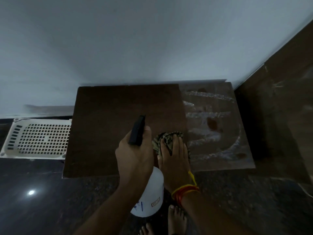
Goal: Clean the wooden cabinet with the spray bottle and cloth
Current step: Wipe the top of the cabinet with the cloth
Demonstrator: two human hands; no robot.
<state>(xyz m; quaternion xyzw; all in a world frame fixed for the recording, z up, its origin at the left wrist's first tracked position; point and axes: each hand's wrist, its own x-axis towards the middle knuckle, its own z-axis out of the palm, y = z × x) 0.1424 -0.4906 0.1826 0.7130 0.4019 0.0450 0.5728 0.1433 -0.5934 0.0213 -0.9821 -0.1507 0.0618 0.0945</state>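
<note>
The dark wooden cabinet (pixel 110 116) stands against the pale wall, seen from above. Its left part looks dark and even; its right part carries whitish streaks and a few brown spots. My left hand (pixel 135 156) grips the neck of a white spray bottle (pixel 150 197), whose black nozzle head (pixel 138 130) points out over the top. My right hand (pixel 174 158) lies flat on a crumpled patterned cloth (pixel 166 139) and presses it onto the cabinet near the front edge, beside the streaks. Red and yellow threads circle my right wrist.
A white perforated plastic basket (pixel 39 138) lies on the floor left of the cabinet. A tall brown wooden panel (pixel 279 116) rises at the right. The floor is dark polished stone (pixel 50 200), and bare feet (pixel 176 219) stand near the bottom edge.
</note>
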